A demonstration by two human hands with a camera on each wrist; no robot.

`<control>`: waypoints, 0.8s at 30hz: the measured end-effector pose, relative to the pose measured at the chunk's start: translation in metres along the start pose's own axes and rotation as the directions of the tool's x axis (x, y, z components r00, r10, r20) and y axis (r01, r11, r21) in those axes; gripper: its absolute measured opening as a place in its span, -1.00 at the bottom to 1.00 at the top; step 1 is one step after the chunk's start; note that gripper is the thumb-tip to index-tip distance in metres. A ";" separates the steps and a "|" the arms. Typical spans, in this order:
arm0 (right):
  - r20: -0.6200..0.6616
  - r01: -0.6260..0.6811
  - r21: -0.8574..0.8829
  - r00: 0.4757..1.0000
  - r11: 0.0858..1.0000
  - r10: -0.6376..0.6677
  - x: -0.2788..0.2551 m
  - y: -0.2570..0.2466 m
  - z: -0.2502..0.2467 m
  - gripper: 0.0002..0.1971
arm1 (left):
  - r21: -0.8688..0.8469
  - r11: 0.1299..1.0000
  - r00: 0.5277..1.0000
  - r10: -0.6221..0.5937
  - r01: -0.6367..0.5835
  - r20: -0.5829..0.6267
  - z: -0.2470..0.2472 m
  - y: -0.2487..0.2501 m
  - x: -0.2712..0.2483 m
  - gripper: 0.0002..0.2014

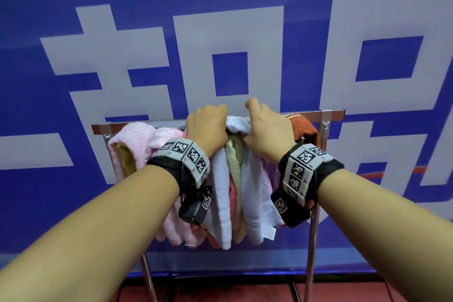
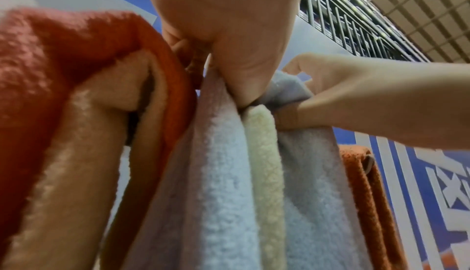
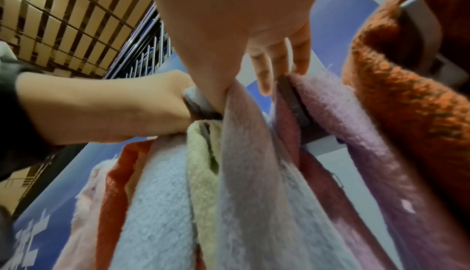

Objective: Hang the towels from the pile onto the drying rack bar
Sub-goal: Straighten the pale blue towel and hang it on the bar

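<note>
Straddling the bar [image 1: 304, 114], the pale blue towel [image 1: 236, 125] lies bunched between my two hands, its long axis hanging straight down, crosswise to the bar. My left hand [image 1: 207, 125] curls over the bar, gripping the towel's fold at its left edge; my right hand [image 1: 267, 130] pinches the fold with the thumb, its fingers [image 3: 264, 69] reaching over the bar's far side. Both hands sit equally close, so I judge spreading means sliding them apart along the bar.

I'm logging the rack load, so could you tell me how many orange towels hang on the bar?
1 for certain: an orange towel at the bar's right end, beside the right hand. Others may be hidden between the bunched towels.
</note>
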State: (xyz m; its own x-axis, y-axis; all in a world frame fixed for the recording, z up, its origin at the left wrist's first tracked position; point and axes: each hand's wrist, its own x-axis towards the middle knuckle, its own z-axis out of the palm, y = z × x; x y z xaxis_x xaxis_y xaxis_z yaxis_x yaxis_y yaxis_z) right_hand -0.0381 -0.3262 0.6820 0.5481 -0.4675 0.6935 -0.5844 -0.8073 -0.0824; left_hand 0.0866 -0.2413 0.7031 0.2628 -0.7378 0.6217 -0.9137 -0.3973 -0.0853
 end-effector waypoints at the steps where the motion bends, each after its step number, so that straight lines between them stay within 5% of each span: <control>1: 0.030 0.001 -0.034 1.000 0.999 0.000 0.003 -0.001 0.002 -0.67 | 0.005 1.000 1.000 -0.001 0.001 0.003 0.002 0.000 0.000 -0.88; 8: 0.086 0.032 -0.200 0.996 0.979 -0.015 0.014 -0.002 0.011 -0.79 | 0.153 0.988 0.998 0.002 0.007 -0.056 0.005 0.003 0.005 -0.83; 19: 0.131 0.140 -0.172 0.984 0.975 -0.118 -0.008 -0.001 0.006 -0.87 | 0.150 0.981 0.987 0.106 -0.124 0.124 -0.005 0.006 -0.019 -0.84; 24: 0.150 0.164 -0.189 0.979 0.968 -0.137 -0.021 0.002 0.001 -0.79 | 0.069 0.978 0.960 0.180 -0.199 0.213 -0.025 0.020 -0.024 -0.62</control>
State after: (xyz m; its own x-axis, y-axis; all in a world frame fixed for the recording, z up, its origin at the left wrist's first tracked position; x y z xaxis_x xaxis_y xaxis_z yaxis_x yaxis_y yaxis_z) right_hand -0.0505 -0.3181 0.6665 0.7064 -0.4016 0.5828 -0.5889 -0.7903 0.1692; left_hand 0.0538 -0.2175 0.7061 0.1537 -0.8962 0.4162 -0.9242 -0.2794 -0.2605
